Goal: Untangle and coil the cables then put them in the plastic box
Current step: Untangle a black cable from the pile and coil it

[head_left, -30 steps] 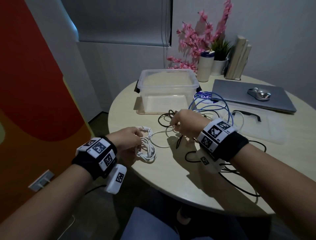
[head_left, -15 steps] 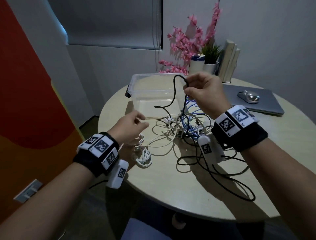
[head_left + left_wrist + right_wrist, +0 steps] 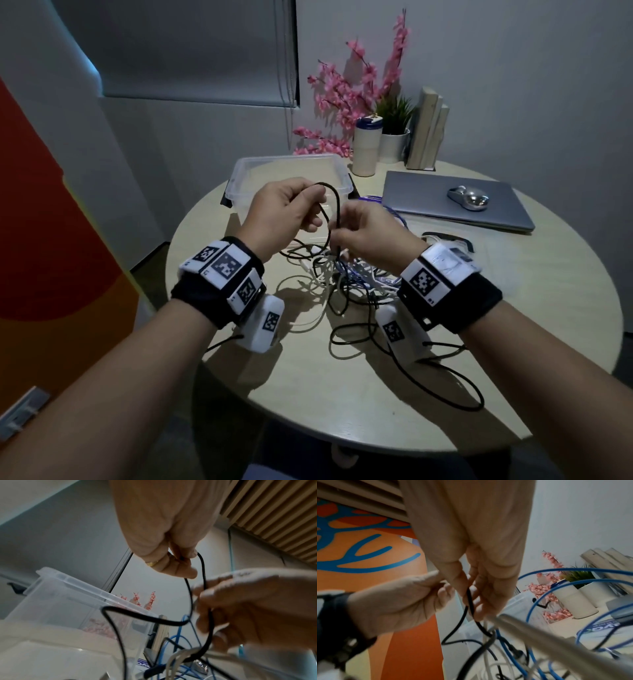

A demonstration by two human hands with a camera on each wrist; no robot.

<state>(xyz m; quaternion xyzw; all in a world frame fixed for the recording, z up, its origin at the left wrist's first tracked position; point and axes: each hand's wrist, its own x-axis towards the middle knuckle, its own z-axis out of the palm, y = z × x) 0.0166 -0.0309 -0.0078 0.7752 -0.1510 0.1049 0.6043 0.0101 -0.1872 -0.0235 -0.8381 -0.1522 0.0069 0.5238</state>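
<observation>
Both hands are raised above the round bench (image 3: 513, 342), close together, working one black cable (image 3: 337, 205). The left hand (image 3: 281, 212) has its fingers curled round the top of a loop in that cable, pinching it near the fingertips. The right hand (image 3: 370, 233), just beside it, pinches the same cable lower down between thumb and fingers, where the strand drops toward the bench. Below the hands a tangle (image 3: 342, 284) of white, black and blue cables lies on the bench, with more black cable trailing toward the near edge. The clear box (image 3: 239, 171) stands open behind the hands, further back on the bench. To the right lie a closed laptop (image 3: 428, 195) with a mouse (image 3: 467, 198) on it.
</observation>
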